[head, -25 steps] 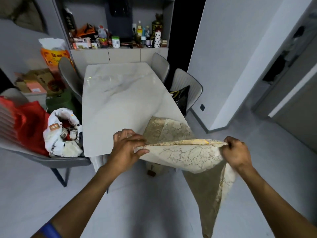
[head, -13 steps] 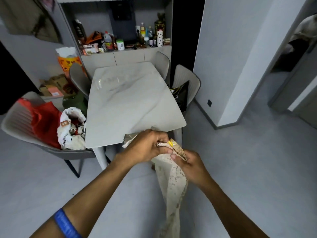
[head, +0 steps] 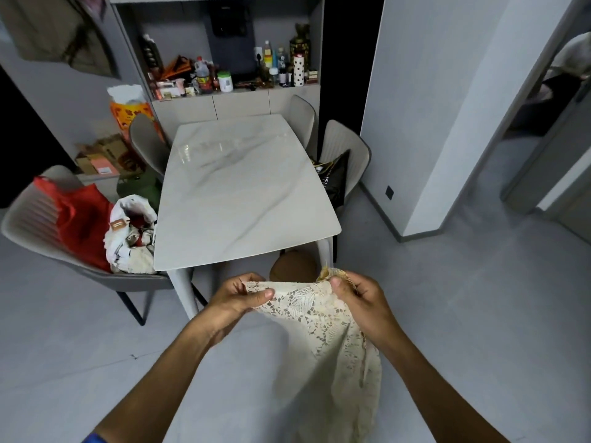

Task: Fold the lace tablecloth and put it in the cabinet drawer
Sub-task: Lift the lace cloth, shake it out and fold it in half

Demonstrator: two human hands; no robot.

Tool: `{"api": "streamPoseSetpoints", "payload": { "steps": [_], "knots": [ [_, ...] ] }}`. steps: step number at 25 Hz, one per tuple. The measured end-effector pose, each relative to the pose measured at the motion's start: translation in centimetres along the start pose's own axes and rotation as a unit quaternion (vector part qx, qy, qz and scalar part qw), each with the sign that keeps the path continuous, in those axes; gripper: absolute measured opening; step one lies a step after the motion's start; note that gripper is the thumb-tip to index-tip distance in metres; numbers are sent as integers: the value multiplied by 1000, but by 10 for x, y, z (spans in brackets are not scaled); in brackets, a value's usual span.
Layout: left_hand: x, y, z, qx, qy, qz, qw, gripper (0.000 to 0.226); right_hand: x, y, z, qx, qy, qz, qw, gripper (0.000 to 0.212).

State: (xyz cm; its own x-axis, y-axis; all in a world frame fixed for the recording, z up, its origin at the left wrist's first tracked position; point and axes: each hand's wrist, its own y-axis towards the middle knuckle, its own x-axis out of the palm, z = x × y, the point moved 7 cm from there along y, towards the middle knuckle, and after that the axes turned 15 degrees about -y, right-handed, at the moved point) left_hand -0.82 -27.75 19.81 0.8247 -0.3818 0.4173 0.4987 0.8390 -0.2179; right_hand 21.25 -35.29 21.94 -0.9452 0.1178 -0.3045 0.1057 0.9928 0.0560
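The cream lace tablecloth [head: 323, 340] hangs in the air in front of me, off the marble table [head: 243, 190]. My left hand [head: 240, 295] pinches its top edge on the left. My right hand [head: 358, 298] grips the top edge on the right, where a gold-trimmed corner sticks up. Between the hands the top edge is stretched short and flat, and the rest drapes down toward the floor. The cabinet with drawers [head: 224, 108] stands against the wall beyond the table's far end.
Grey chairs surround the table; the near-left chair [head: 38, 225] holds a red bag and a white bag. A black bag sits on a right-hand chair [head: 345, 151]. Bottles and jars crowd the cabinet shelf [head: 230, 81]. A white wall corner [head: 425, 155] stands right.
The cloth has come fully off the table. My hands met half a second ago, then spread apart again holding a shorter top edge. I have stepped back from the table.
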Motion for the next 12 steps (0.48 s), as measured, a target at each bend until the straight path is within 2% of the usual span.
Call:
{"api": "streamPoseSetpoints", "payload": {
  "steps": [4,5,7,9,10,12],
  "knots": [
    [5,-4,-9,22,4,4,1000,11,-2,4,24,127,38,32,991,23],
    [9,-5,-7,20,21,-10,1000,11,-4,6,27,146,43,33,988,25],
    [28,-8,-6,-14,114,-103,988,27,-9,10,24,141,77,25,987,30],
    [59,-19,-12,-71,210,-228,948,29,-14,13,17,118,92,21,989,31],
    [71,-22,-12,-80,220,-259,937,27,-14,15,14,98,82,19,992,32],
    [93,-20,3,-36,189,-233,953,21,-12,17,2,38,21,8,999,38]
  ]
}}
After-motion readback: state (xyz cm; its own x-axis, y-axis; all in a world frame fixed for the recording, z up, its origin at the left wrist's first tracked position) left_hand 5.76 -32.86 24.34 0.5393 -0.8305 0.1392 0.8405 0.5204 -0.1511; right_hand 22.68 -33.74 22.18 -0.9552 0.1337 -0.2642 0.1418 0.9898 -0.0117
